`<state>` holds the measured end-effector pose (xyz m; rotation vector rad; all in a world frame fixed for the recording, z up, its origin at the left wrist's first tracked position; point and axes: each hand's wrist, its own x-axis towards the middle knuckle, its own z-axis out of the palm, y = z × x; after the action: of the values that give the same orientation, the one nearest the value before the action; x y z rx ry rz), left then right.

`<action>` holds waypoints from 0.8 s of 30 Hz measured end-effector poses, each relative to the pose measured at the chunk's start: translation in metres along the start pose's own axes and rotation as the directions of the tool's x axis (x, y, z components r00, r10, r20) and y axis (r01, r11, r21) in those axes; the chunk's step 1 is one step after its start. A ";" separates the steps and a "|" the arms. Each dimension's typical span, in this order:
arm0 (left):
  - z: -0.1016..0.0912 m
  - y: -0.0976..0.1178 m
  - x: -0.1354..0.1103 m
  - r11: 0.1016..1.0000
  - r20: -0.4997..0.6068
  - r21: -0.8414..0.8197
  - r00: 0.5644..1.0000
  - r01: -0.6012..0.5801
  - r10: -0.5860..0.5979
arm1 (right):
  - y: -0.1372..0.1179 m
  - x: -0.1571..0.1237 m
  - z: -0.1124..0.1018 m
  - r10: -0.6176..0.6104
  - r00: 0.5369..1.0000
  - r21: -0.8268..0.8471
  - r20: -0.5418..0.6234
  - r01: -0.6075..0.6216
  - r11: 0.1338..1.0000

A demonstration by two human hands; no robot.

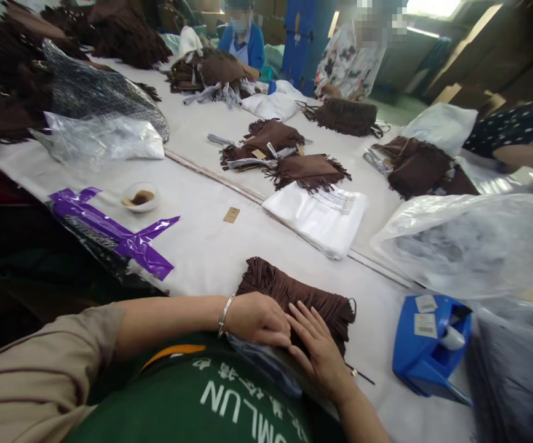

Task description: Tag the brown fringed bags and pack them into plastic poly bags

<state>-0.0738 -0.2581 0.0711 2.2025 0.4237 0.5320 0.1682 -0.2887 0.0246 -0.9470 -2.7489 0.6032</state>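
A dark brown fringed bag (300, 287) lies on the white table edge right in front of me, its strands hanging over the near side. My left hand (259, 320), with a silver bangle at the wrist, rests against the bag's near side with the fingers curled; what they grip, if anything, is hidden. My right hand (315, 341) lies flat on the fringe with its fingers stretched out. Beneath both hands, a greyish wrapped piece (266, 366) shows against my green apron (187, 400). A thin dark cord end (363, 374) sticks out by my right wrist.
To the right stand a blue tape dispenser (425, 344) and a large clear plastic bag (473, 243). Farther off are white plastic bags (319, 215), more brown fringed bags (312, 169), a small tag (232, 215), a white bowl (141, 198) and purple tape (123, 234). Other people work around the table.
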 end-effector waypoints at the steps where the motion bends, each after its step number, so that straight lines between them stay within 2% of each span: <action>1: -0.006 -0.003 0.002 0.999 -0.075 0.034 0.997 0.019 -0.017 | -0.002 0.000 0.004 0.012 1.000 -0.007 -0.020 -0.012 1.000; 3: -0.013 -0.015 0.005 0.982 -0.182 0.165 0.982 0.090 -0.060 | -0.006 0.000 0.009 0.031 0.997 0.008 -0.064 -0.031 0.999; 4: -0.013 -0.023 0.006 0.964 -0.193 0.232 0.978 0.130 -0.085 | -0.009 -0.001 0.010 0.032 0.996 0.038 -0.085 -0.028 0.999; 7: 0.003 -0.041 0.003 0.923 -0.087 0.350 0.987 0.158 -0.136 | -0.015 -0.012 0.008 0.055 0.981 0.242 -0.184 -0.009 0.970; 8: 0.011 -0.044 0.001 0.921 -0.049 0.362 0.990 0.141 -0.132 | -0.015 -0.019 0.007 0.128 0.958 0.341 -0.256 -0.034 0.939; 9: 0.018 -0.046 -0.002 0.922 -0.022 0.366 0.992 0.123 -0.124 | -0.014 -0.027 0.005 0.250 0.904 0.444 -0.348 -0.076 0.893; 10: 0.024 -0.046 -0.005 0.924 -0.011 0.366 0.993 0.113 -0.117 | -0.010 -0.036 0.003 0.417 0.795 0.552 -0.441 -0.126 0.824; 11: 0.028 -0.045 -0.008 0.925 -0.013 0.364 0.993 0.111 -0.115 | -0.003 -0.044 0.001 0.601 0.635 0.669 -0.486 -0.173 0.723; 12: 0.031 -0.044 -0.010 0.926 -0.017 0.358 0.993 0.115 -0.116 | 0.005 -0.052 -0.001 0.754 0.468 0.776 -0.461 -0.198 0.598; 13: 0.032 -0.043 -0.011 0.929 -0.020 0.351 0.992 0.120 -0.121 | 0.016 -0.058 -0.003 0.857 0.343 0.860 -0.385 -0.204 0.468; 14: 0.031 -0.041 -0.012 0.931 -0.018 0.343 0.992 0.126 -0.127 | 0.028 -0.061 -0.005 0.917 0.283 0.915 -0.282 -0.208 0.346; 15: 0.030 -0.040 -0.011 0.932 -0.016 0.336 0.991 0.133 -0.135 | 0.040 -0.062 -0.008 0.943 0.283 0.945 -0.177 -0.219 0.243; 16: 0.029 -0.039 -0.011 0.933 -0.014 0.331 0.990 0.140 -0.143 | 0.052 -0.060 -0.010 0.943 0.319 0.956 -0.092 -0.237 0.173; 17: 0.028 -0.039 -0.010 0.933 -0.014 0.327 0.988 0.148 -0.152 | 0.063 -0.055 -0.013 0.929 0.367 0.957 -0.039 -0.252 0.140; 19: 0.027 -0.037 -0.008 0.932 -0.018 0.324 0.986 0.160 -0.163 | 0.079 -0.039 -0.019 0.897 0.441 0.957 0.003 -0.262 0.126; 21: 0.026 -0.036 -0.008 0.932 -0.025 0.324 0.987 0.161 -0.162 | 0.083 -0.019 -0.025 0.870 0.494 0.958 -0.003 -0.249 0.145; 22: 0.026 -0.035 -0.008 0.933 -0.027 0.324 0.987 0.157 -0.156 | 0.082 -0.011 -0.027 0.861 0.507 0.958 -0.027 -0.234 0.168; 24: 0.026 -0.034 -0.010 0.936 -0.027 0.322 0.990 0.142 -0.140 | 0.073 0.003 -0.030 0.858 0.506 0.957 -0.093 -0.193 0.217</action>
<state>-0.0732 -0.2579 0.0275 2.4592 0.7087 0.4108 0.2146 -0.2252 0.0201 -1.4610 -0.9977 1.3208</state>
